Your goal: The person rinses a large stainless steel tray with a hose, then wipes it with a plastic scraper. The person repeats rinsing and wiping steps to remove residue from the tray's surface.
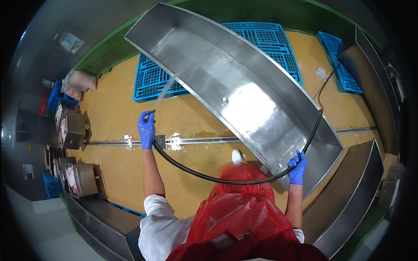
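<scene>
Nearest, we are looking down over a red apron (244, 202) and a white sleeve (163, 228), with one white shoe (236, 156) showing just beyond the apron. A black hose (217, 179) is sagging in a wide curve across the front of the apron, between two blue-gloved hands.

The right hand (297, 169) is gripping the hose above the near end of a long steel trough (191, 52), its fingers curling round the tube. Farther out to the left, the left hand (147, 130) is holding the outlet end over the yellow floor (117, 122), thumb and fingers pinching together there; we cannot tell exactly how each fingertip is pressing. From that pinch a water jet (164, 93) is running up and across the trough's left rim, and the steel inside is gleaming wet.

We are judging the step in hand to be rinsing the trough, the left hand aiming and the right hand managing the slack. The next move, we are thinking, is calling for a steady pinch and a slow sweep along the trough, with enough hose fed through to keep the curve from snagging on its edge.

Past the left hand, a drain grate (160, 142) is sitting in the floor. Farther off, a blue pallet (270, 39) is showing beyond the trough, and boxes (85, 179) are standing to the left.
</scene>
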The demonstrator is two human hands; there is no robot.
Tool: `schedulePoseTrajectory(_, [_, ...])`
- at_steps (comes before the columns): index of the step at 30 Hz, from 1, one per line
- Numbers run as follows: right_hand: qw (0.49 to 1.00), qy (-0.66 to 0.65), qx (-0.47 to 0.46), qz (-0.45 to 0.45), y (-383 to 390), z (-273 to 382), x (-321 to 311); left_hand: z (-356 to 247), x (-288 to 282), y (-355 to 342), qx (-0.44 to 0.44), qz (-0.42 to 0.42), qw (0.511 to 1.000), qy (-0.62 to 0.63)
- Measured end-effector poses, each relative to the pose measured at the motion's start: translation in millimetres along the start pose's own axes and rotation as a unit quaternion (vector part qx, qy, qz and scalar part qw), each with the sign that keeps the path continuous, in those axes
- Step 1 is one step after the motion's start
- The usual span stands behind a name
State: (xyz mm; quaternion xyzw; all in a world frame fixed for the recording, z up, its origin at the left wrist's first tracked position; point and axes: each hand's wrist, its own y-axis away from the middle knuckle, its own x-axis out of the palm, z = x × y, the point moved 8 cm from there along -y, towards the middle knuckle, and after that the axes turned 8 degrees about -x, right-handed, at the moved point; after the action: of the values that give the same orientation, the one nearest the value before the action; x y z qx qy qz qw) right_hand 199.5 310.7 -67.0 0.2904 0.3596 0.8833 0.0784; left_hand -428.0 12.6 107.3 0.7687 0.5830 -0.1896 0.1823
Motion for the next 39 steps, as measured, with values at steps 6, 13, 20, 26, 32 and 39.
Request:
schedulePoseTrajectory(6, [0.999,-0.01,-0.006,0.038,2,7,5,-18,6,37,0.025,0.033,0.999,-0.013])
schedulePoseTrajectory(13, [0.995,-0.017,0.036,0.092,15,30,-5,-22,3,109,0.043,0.08,0.994,-0.061])
schedulePoseTrajectory(20, [0.993,-0.041,0.035,0.104,51,56,-103,-39,21,217,0.068,0.095,0.988,-0.099])
schedulePoseTrajectory(26, [0.989,-0.089,0.026,0.117,85,84,-188,-44,36,298,0.113,0.147,0.978,-0.099])
schedulePoseTrajectory(32, [0.984,-0.117,0.002,0.137,107,115,-233,-58,56,370,0.165,0.217,0.949,-0.157])
schedulePoseTrajectory(39, [0.979,-0.152,-0.031,0.135,119,148,-277,-67,67,412,0.177,0.237,0.939,-0.175])
